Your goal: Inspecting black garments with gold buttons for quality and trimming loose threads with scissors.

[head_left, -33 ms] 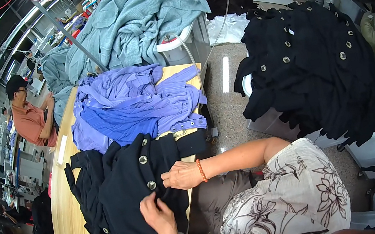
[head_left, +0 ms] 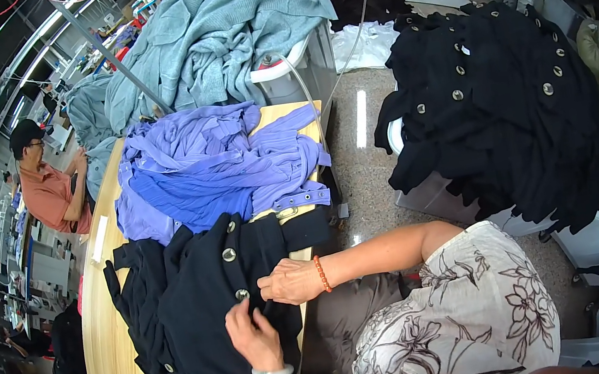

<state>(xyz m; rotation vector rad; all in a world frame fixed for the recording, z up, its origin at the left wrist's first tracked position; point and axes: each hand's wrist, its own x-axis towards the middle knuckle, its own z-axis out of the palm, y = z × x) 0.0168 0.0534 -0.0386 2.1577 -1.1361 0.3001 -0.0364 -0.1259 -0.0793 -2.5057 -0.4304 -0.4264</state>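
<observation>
A black knit garment (head_left: 202, 312) with round metallic buttons lies on the pale wooden table in front of me. My right hand (head_left: 289, 281), with an orange bead bracelet at its wrist, pinches the garment's front edge beside a button. My left hand (head_left: 254, 337), wearing a pale bangle, rests on the knit just below that same button (head_left: 242, 295). Its fingers are bent but apart, with the fingertips at the button's lower rim. Another button (head_left: 229, 254) shows farther up the front strip.
Purple knit garments (head_left: 188, 177) lie beyond the black one on the table (head_left: 111, 358). Behind them rises a heap of grey-green knitwear (head_left: 213, 36) in a bin. More black buttoned garments (head_left: 501, 124) cover bins at right. A person in an orange shirt (head_left: 51, 199) stands at left.
My left hand has shifted slightly up the garment, bringing its fingertips to the button. My right hand stays in place with its pinch.
</observation>
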